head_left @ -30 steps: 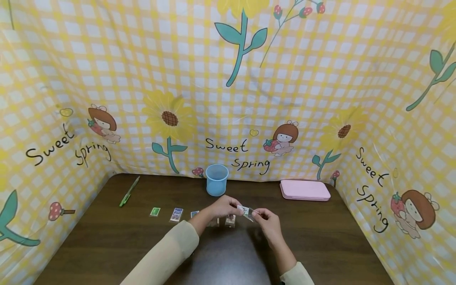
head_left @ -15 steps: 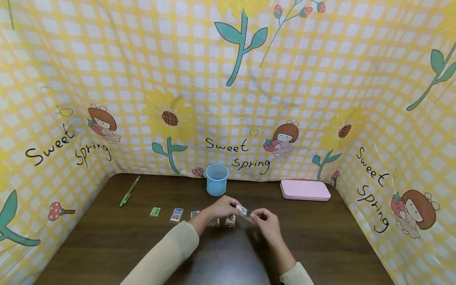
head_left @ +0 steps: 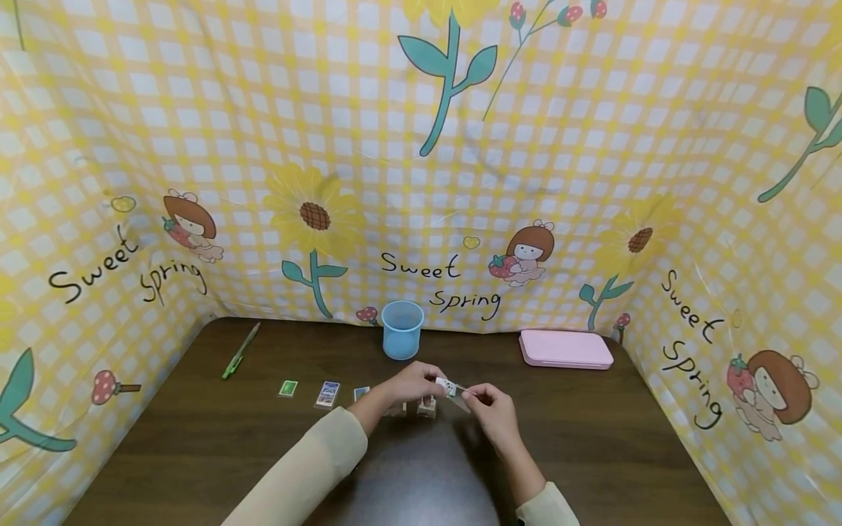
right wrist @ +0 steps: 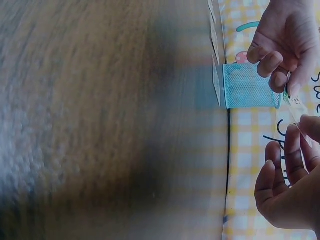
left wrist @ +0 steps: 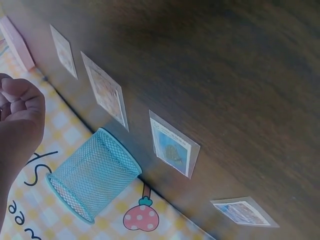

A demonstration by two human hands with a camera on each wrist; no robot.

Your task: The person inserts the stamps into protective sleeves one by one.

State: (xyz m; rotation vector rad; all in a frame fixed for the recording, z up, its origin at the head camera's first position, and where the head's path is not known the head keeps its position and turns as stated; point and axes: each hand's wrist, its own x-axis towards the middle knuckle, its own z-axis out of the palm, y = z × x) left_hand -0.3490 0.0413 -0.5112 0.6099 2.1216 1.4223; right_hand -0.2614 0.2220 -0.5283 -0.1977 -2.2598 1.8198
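Over the middle of the table my left hand (head_left: 416,381) pinches a small white postage stamp (head_left: 448,387) with dark markings. My right hand (head_left: 495,409), just to the right, pinches a clear plastic sleeve (head_left: 463,402) that meets the stamp. In the right wrist view both hands face each other, with the stamp (right wrist: 296,102) between their fingertips; whether it lies inside the sleeve I cannot tell. Sleeved stamps lie in a row on the table: a green one (head_left: 287,388), a blue-purple one (head_left: 327,394), a blue one (left wrist: 172,146) and others partly behind my left hand and forearm.
Behind my hands stands a blue mesh pen holder (head_left: 402,332). A pink pencil case (head_left: 566,349) lies at the back right, a green pen (head_left: 240,351) at the back left. Checked cloth (head_left: 421,183) hangs around the table's back and sides.
The stamp and sleeve have tilted slightly between my fingertips. Both hands stay almost where they were, and the head view has shifted a little.
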